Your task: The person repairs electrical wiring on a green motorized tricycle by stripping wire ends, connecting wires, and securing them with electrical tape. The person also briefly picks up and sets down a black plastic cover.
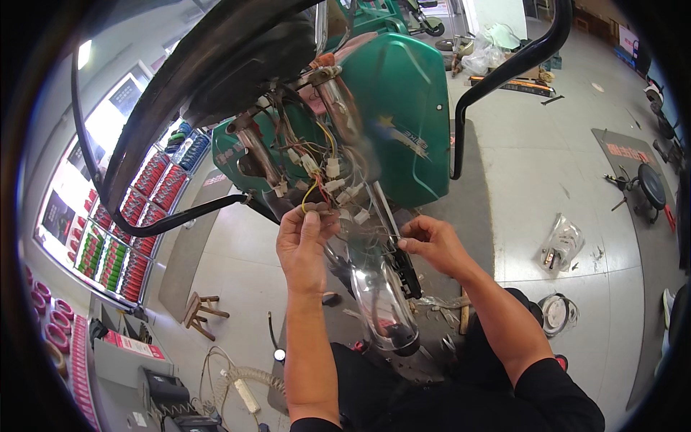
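A tangle of thin wires with white plastic connectors [332,168] hangs from the front of a green vehicle body [410,93], between two chrome fork tubes. My left hand [305,237] is closed at the lower end of this bundle, with a yellow wire [309,196] pinched at the fingertips. To the right, my right hand [436,246] has its thumb and forefinger pressed together beside a slim metal rod [384,209]. Whatever lies in that pinch is too small to make out. Below both hands extend a shiny chrome fender [376,288] and a black elongated part [407,275].
Black bent tubes [497,68] frame the vehicle on both sides. A small wooden stool [201,315] stands at left, near shelves [147,209] of red and green coiled parts. Cables and a white power strip [247,396] lie lower left. A clear plastic bag [560,243] rests on the floor at right.
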Available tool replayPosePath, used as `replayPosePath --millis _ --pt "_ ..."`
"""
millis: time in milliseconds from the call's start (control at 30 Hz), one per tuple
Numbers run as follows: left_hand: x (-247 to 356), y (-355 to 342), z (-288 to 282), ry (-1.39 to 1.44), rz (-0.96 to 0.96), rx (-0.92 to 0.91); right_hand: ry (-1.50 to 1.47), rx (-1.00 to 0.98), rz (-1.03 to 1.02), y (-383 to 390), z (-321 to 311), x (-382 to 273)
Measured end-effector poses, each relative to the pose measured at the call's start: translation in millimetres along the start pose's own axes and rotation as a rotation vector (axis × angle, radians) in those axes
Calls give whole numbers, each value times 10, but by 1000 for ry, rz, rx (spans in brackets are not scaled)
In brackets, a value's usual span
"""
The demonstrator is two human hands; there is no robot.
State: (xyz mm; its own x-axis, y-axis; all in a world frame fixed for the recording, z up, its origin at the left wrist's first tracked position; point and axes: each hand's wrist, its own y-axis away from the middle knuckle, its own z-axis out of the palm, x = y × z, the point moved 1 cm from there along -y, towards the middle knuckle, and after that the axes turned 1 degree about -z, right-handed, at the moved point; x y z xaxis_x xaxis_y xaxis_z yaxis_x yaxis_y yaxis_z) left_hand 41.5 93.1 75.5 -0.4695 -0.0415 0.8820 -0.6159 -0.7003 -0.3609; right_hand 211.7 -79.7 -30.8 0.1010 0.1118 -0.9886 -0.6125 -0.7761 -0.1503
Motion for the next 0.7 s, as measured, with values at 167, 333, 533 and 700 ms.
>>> replayPosePath --millis 167,333,533,700 --pt "11 54 26 -64 18 -16 -24 -12 11 -4 25 -20" --pt "-2 122 92 -118 34 -60 -84 68 6 -15 -17 23" --pt "-52 161 131 -166 41 -86 -80 154 1 -46 -89 22" --pt "-87 191 145 -178 23 -92 -56 203 23 -64 -105 -34"
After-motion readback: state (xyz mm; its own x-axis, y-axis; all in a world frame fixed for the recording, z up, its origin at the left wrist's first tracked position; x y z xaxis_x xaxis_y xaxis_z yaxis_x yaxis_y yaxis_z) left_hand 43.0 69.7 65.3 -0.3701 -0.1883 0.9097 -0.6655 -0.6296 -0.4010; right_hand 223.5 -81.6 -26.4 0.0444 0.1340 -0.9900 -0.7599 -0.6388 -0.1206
